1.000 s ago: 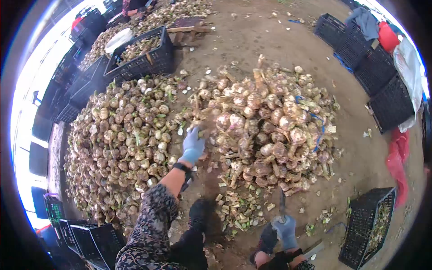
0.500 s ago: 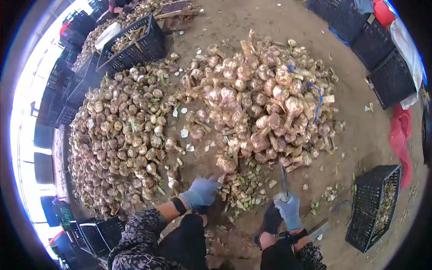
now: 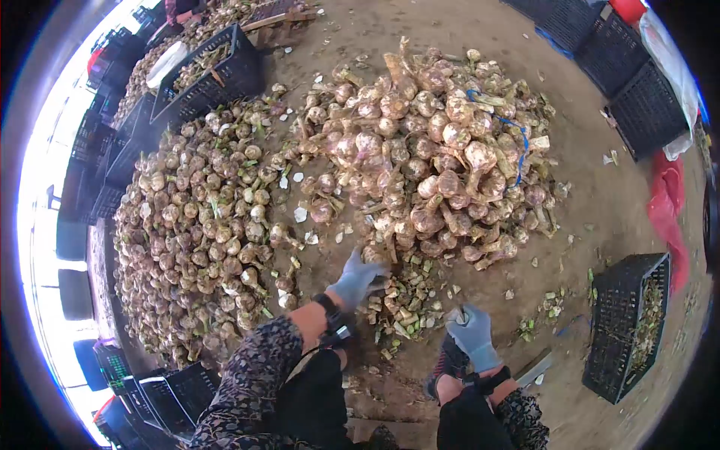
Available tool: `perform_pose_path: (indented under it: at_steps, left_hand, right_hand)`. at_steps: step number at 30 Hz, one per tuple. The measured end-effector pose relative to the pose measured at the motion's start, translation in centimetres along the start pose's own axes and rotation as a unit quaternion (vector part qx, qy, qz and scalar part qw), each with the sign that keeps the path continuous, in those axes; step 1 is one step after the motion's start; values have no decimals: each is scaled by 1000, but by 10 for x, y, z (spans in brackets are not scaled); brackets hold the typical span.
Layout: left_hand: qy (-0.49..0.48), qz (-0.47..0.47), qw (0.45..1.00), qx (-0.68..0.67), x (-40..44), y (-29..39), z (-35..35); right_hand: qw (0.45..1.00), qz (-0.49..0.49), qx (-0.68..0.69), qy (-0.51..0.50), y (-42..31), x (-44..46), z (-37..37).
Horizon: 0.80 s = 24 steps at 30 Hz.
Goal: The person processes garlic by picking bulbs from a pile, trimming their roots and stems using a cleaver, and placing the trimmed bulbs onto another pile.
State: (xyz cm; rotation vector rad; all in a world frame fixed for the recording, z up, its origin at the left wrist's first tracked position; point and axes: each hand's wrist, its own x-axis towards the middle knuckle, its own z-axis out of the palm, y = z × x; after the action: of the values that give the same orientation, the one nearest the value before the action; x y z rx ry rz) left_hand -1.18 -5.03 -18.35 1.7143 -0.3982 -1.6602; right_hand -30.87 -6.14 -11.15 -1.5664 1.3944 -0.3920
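My left hand (image 3: pixel 354 282), in a light blue-grey glove, is at the near edge of the tall garlic pile (image 3: pixel 442 165). Its fingers close around a garlic bulb (image 3: pixel 375 256) there; the fingertips are slightly blurred. My right hand (image 3: pixel 472 334), gloved alike, is closed round a knife (image 3: pixel 459 313) over my right foot. Most of the knife is hidden or seen end-on. Between the hands, a heap of cut garlic stems (image 3: pixel 405 300) lies on the ground. Bulbs with short-cut stems form a wide, low pile (image 3: pixel 202 225) on the left.
A black crate (image 3: pixel 626 330) holding scraps stands at the right, with a red cloth (image 3: pixel 666 217) behind it. More black crates (image 3: pixel 630 67) line the upper right. A filled crate (image 3: pixel 217 79) stands at the upper left, and another person (image 3: pixel 180 10) is partly visible beyond.
My left hand has moved forward and right, from beside the stem heap onto the garlic bulb. The knife blade pointed forward before; now it barely shows. The view has shifted slightly.
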Motion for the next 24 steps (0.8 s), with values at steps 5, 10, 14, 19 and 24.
perform_pose_path:
  at_steps: [5, 10, 14, 19, 24]
  left_hand:
    - [-183, 60, 981, -23, -79, 53, 26]
    - [-379, 41, 905, -190, -104, 62, 41]
    - [-315, 46, 933, -168, -91, 40, 44]
    - [-306, -38, 906, -289, -79, 27, 50]
    - [-283, 52, 949, -126, -113, 61, 68]
  right_hand:
    - [968, -189, -161, 36, -31, 6, 0]
    - [958, -202, -204, -28, -71, 3, -3]
    - [945, -235, -226, -33, -82, -2, -7]
    - [942, -226, -242, -45, -72, -2, -8]
    - [928, -257, -262, -59, -62, 4, -13]
